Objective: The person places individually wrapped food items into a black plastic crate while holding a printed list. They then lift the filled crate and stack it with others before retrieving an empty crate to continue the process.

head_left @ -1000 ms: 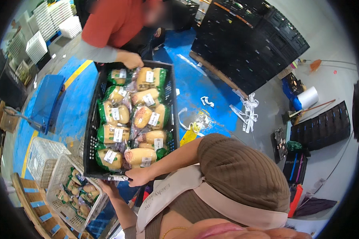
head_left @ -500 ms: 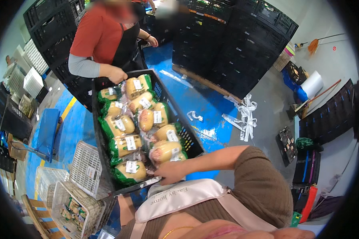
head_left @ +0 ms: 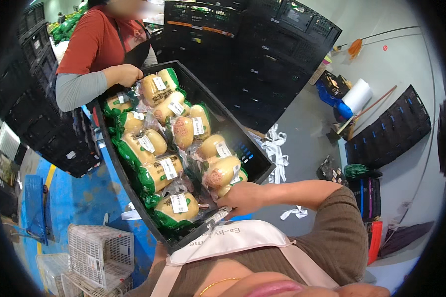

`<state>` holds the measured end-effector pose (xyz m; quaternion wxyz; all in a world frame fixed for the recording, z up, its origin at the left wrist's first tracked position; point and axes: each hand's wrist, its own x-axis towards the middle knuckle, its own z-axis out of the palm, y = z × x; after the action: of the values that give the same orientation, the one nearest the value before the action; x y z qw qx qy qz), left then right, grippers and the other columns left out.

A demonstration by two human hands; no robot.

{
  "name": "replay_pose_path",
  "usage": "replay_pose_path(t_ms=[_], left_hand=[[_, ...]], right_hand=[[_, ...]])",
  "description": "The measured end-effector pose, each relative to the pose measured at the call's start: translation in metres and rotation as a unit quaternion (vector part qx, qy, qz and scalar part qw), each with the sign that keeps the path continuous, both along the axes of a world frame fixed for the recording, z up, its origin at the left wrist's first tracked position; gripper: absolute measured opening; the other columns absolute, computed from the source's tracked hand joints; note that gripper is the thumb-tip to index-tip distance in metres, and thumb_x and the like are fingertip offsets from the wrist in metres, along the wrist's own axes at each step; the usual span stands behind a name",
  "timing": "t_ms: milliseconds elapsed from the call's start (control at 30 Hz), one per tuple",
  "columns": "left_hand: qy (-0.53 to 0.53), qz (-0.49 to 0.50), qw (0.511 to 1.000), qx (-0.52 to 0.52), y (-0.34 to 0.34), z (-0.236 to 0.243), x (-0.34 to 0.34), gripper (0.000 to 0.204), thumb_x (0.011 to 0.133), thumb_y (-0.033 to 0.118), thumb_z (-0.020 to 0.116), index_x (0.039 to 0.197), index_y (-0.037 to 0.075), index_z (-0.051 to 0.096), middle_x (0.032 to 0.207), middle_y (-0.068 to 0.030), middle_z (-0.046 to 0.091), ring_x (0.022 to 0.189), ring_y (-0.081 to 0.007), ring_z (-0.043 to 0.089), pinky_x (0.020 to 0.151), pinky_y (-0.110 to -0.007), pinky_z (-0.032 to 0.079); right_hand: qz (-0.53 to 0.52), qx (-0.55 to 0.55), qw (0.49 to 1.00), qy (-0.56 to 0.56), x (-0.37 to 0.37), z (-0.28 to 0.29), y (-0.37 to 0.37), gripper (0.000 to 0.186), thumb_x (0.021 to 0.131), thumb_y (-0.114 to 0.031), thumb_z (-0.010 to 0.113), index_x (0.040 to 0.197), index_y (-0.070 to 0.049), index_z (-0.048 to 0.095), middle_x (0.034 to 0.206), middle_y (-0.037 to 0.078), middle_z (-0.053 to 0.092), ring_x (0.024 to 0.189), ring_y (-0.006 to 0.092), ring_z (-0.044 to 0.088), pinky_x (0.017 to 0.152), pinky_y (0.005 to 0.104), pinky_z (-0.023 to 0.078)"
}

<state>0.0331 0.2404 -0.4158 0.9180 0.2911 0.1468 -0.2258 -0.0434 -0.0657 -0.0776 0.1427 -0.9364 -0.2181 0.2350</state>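
Observation:
My right hand (head_left: 240, 199) is closed over the near end rim of a black plastic crate (head_left: 134, 195), beside the bags. At the crate's near left corner a strip of my left forearm (head_left: 159, 252) shows; the crate hides that hand and its fingers. Inside lie several clear-and-green bags of pale yellow, rounded produce (head_left: 163, 171), each with a white label. The crate is held up off the floor, tilted in view. A co-worker in a red shirt with grey sleeves grips its far end with one hand (head_left: 126, 75).
Tall stacks of black crates (head_left: 282, 59) stand behind, with another stack (head_left: 59, 128) at left. White mesh baskets (head_left: 101, 252) sit at lower left by a blue cart (head_left: 34, 208). White strapping scraps (head_left: 277, 153) litter the floor at right, near folded black crates (head_left: 389, 131).
The crate has swung to the right and now looks nearer to me. Both my right hand and the co-worker's hand have stayed on it. The baskets have shifted lower in view.

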Motion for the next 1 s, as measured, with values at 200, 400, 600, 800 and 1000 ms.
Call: replay_pose_path(t_ms=[200,400,600,800,1000], left_hand=[[-0.035,-0.018,0.999,-0.018,-0.011,0.015,0.012,0.069,0.095,0.061,0.034,0.144,0.014,0.036,0.143,-0.0098,0.044,0.128,-0.0281,0.047,0.106,-0.046,0.041],[-0.085,-0.011,0.994,-0.065,-0.039,0.017,0.011,0.07,0.095,0.062,0.033,0.146,0.014,0.035,0.144,-0.0101,0.043,0.129,-0.0286,0.046,0.106,-0.046,0.04],[-0.166,-0.022,0.977,-0.135,-0.071,0.015,0.026,0.071,0.095,0.063,0.032,0.147,0.014,0.033,0.146,-0.0104,0.041,0.13,-0.029,0.045,0.107,-0.046,0.04],[-0.3,-0.04,0.926,-0.225,-0.105,0.053,0.054,0.072,0.095,0.064,0.031,0.148,0.015,0.031,0.147,-0.0107,0.04,0.131,-0.0295,0.044,0.108,-0.046,0.04],[-0.43,-0.033,0.85,-0.303,-0.17,0.186,0.071,0.074,0.095,0.065,0.03,0.149,0.015,0.03,0.148,-0.0109,0.039,0.133,-0.0299,0.044,0.108,-0.046,0.04]], right_hand=[[0.015,0.024,0.999,-0.04,0.003,-0.01,-0.002,0.032,0.082,-0.033,0.069,0.095,-0.006,0.055,0.077,0.016,0.063,0.074,0.0395,0.062,0.063,0.0484,0.048],[0.016,-0.003,0.992,-0.127,-0.001,-0.03,-0.006,0.029,0.078,-0.029,0.071,0.097,-0.01,0.059,0.071,0.015,0.063,0.07,0.0364,0.064,0.06,0.0467,0.05],[-0.009,-0.051,0.963,-0.263,-0.006,-0.061,-0.014,0.035,0.069,-0.022,0.074,0.097,-0.011,0.057,0.072,0.009,0.064,0.069,0.0319,0.065,0.06,0.0426,0.051],[0.008,-0.177,0.848,-0.5,-0.006,-0.019,-0.011,0.025,0.07,-0.016,0.067,0.091,-0.01,0.054,0.077,0.008,0.065,0.064,0.0275,0.066,0.056,0.0395,0.053],[-0.004,-0.28,0.637,-0.718,0.007,0.133,-0.056,0.035,0.084,-0.031,0.065,0.113,-0.012,0.061,0.102,0.01,0.066,0.086,0.0272,0.067,0.075,0.0396,0.052]])
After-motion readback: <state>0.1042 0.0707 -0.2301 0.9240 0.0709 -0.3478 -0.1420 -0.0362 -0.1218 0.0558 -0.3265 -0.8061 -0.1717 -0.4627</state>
